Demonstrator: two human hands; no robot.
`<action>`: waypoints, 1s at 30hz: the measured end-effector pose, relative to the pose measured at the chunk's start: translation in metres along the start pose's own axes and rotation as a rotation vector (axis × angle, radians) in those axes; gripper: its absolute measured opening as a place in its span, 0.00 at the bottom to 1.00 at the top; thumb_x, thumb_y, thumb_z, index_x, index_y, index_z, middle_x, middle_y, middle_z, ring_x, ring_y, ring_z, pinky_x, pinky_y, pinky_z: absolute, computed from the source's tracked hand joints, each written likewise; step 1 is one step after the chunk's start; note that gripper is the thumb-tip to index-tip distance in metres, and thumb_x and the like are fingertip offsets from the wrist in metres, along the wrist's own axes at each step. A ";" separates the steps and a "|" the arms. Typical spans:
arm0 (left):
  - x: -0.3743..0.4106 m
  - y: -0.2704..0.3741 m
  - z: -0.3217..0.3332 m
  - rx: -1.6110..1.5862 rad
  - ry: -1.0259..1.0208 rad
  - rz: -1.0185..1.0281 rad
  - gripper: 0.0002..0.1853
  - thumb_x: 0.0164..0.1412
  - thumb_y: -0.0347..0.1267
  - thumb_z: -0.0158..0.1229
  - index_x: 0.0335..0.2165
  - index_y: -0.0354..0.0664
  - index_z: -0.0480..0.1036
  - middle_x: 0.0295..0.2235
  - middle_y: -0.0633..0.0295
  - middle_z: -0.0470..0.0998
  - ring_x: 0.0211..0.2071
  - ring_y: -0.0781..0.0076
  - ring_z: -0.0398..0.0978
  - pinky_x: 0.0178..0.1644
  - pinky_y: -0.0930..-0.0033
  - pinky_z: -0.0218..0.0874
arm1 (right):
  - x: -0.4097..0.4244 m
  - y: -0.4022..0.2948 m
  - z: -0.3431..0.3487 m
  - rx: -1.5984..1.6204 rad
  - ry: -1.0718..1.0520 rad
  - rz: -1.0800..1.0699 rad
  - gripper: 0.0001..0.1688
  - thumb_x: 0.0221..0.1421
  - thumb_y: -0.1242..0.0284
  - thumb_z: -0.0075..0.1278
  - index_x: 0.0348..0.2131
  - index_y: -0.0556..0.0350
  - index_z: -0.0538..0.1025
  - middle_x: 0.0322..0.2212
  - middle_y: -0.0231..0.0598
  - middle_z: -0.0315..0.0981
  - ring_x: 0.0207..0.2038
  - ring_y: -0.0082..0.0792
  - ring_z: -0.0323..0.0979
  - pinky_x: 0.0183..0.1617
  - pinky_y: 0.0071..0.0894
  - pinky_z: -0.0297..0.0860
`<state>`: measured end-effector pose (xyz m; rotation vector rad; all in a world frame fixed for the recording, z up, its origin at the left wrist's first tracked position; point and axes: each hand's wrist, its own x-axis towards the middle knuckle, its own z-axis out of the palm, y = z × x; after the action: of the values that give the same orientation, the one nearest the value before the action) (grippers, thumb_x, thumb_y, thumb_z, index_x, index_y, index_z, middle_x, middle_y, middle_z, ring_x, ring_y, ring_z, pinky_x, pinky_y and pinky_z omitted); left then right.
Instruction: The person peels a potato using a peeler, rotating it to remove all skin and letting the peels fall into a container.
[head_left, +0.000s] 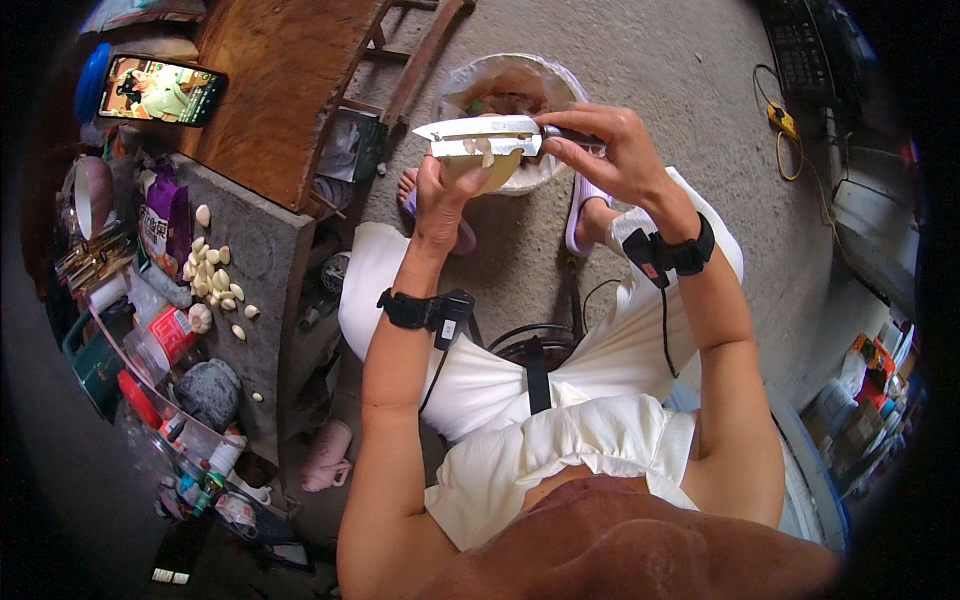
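My right hand (619, 150) grips the dark handle of a knife-shaped peeler (495, 129), whose slotted steel blade points left. In my left hand (439, 199) is a pale yellow-green vegetable piece (502, 172), its exact kind unclear. The blade lies across the top of this piece, hiding part of it, and bits of peel (480, 147) show along the blade. Below both hands stands a round bin (566, 75) lined with clear plastic, with scraps (517, 101) inside.
At left, peeled garlic cloves (220, 280), a garlic bulb (199, 318) and a stone mortar (208, 394) sit on a grey slab (274, 247). A lit phone (161, 90) leans by the wooden board (262, 82). A pink cup (327, 454) stands lower down. Right lies a yellow power strip (781, 120).
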<state>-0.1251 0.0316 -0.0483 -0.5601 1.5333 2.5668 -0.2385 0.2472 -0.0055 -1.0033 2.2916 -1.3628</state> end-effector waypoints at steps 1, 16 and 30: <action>0.000 -0.002 -0.003 0.000 -0.003 -0.003 0.35 0.47 0.36 0.67 0.51 0.35 0.62 0.46 0.59 0.72 0.46 0.73 0.71 0.53 0.70 0.62 | 0.000 0.001 0.000 0.009 -0.007 0.006 0.16 0.55 0.69 0.56 0.42 0.59 0.79 0.26 0.39 0.76 0.25 0.25 0.71 0.27 0.22 0.65; -0.002 -0.001 -0.004 0.065 -0.009 -0.017 0.34 0.46 0.35 0.65 0.50 0.36 0.62 0.46 0.59 0.72 0.46 0.73 0.70 0.52 0.71 0.61 | 0.000 0.001 -0.003 0.045 -0.029 0.129 0.18 0.52 0.63 0.56 0.40 0.54 0.81 0.30 0.44 0.80 0.29 0.34 0.78 0.34 0.28 0.73; -0.005 0.008 0.009 0.121 -0.099 0.057 0.41 0.42 0.41 0.62 0.53 0.32 0.60 0.47 0.56 0.71 0.48 0.68 0.72 0.53 0.69 0.63 | -0.003 0.022 -0.002 0.118 -0.050 0.412 0.22 0.54 0.61 0.54 0.42 0.61 0.79 0.26 0.43 0.79 0.28 0.26 0.75 0.34 0.27 0.71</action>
<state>-0.1250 0.0360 -0.0366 -0.3755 1.6799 2.4790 -0.2464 0.2576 -0.0234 -0.4852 2.1914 -1.2615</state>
